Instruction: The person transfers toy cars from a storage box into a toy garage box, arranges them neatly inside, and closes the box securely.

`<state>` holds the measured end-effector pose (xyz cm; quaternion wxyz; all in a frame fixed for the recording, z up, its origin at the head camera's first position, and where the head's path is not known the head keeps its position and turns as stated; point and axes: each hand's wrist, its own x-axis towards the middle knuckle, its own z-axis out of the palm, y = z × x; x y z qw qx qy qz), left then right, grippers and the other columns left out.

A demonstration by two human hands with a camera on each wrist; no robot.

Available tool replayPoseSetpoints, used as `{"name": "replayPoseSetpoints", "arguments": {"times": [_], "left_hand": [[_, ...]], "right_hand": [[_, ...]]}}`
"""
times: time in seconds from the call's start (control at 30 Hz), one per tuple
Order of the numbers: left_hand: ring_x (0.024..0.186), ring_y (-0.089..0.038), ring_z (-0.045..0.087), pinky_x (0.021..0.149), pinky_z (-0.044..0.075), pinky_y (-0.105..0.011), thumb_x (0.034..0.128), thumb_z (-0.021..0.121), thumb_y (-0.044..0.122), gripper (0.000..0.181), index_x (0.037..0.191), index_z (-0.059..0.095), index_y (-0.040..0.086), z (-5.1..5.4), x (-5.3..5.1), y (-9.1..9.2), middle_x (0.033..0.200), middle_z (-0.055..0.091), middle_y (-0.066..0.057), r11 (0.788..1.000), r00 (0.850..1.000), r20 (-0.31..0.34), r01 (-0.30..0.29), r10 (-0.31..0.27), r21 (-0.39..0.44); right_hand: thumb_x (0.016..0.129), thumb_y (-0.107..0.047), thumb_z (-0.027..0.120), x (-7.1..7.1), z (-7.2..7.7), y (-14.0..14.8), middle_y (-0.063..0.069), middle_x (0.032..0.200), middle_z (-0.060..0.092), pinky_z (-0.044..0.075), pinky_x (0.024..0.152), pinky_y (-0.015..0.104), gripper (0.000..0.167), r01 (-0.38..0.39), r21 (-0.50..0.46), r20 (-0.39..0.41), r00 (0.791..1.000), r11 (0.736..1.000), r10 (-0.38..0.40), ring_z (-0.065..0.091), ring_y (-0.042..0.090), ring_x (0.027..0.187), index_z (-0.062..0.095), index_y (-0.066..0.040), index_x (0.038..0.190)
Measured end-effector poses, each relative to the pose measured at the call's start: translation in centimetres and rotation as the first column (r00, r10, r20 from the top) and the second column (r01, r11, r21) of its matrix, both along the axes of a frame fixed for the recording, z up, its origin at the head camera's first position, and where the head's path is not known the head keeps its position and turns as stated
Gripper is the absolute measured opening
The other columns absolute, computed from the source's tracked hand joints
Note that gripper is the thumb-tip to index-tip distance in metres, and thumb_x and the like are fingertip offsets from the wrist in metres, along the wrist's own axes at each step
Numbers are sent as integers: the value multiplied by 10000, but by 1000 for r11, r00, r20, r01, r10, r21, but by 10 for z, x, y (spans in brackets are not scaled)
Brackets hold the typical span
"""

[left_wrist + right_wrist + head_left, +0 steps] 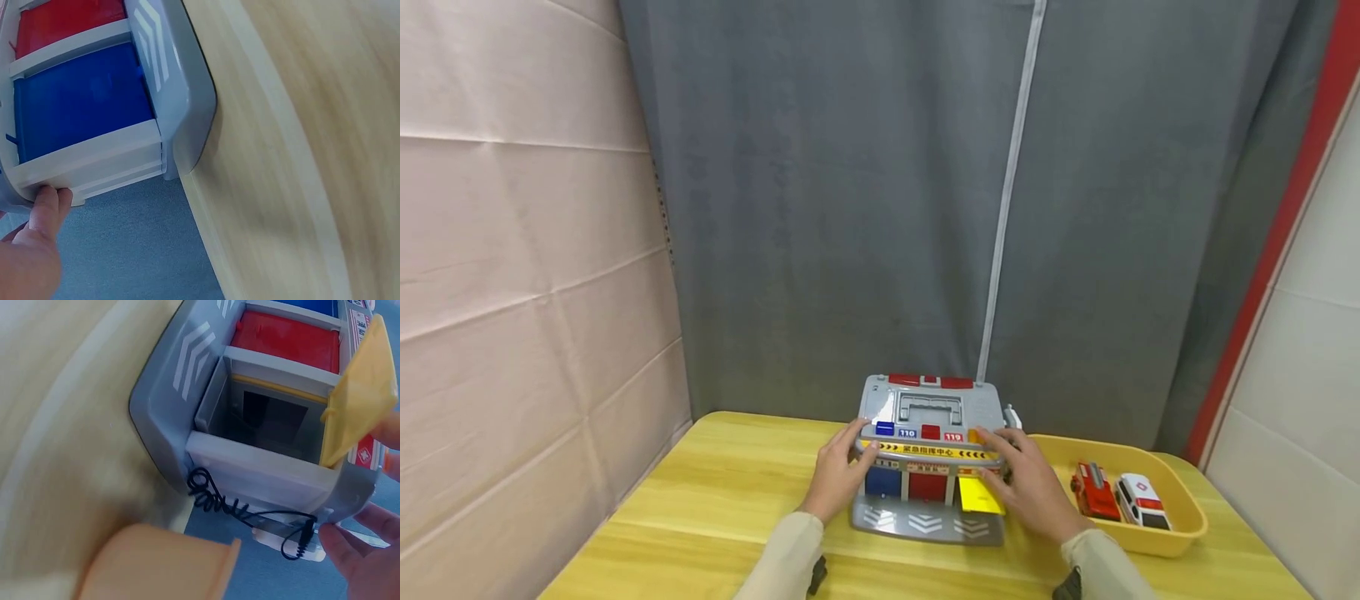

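Observation:
A grey toy rescue station (928,408) with a fold-down handle stands on the table between both hands. Its front has a blue door (84,100), a red door (287,340) and a yellow door (365,387). The yellow door is swung up, showing a hollow bay behind it. My left hand (838,475) grips the station's front left corner, its fingertips against the pale side wall. At the opposite corner my right hand (1033,483) touches the orange button (975,436) with a finger, thumb close to the yellow door. Other right fingers touch the station's side.
A yellow bin (1183,521) on the right holds a red toy fire truck (1096,492) and a white toy ambulance (1142,500). A black coiled cord (215,500) hangs at the station's right side. Behind the wooden table (715,500) hangs a grey curtain (850,208).

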<state>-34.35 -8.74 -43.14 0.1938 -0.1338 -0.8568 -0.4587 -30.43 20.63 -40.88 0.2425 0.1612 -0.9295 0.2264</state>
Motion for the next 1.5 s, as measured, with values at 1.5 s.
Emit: {"name": "replayPoseSetpoints", "arguments": {"times": [1.5], "left_hand": [[1250,-338,614,1002,596,-446,1005,582,404,457,1411,562,195,-8,-5,-3,1489,536,-146,999,999,-52,-10,8,-34]], "right_hand": [[832,-140,788,0,-3,125,324,1314,496,611,720,558,512,91,159,-31,996,983,-87,676,419,956,622,-15,1300]]}}
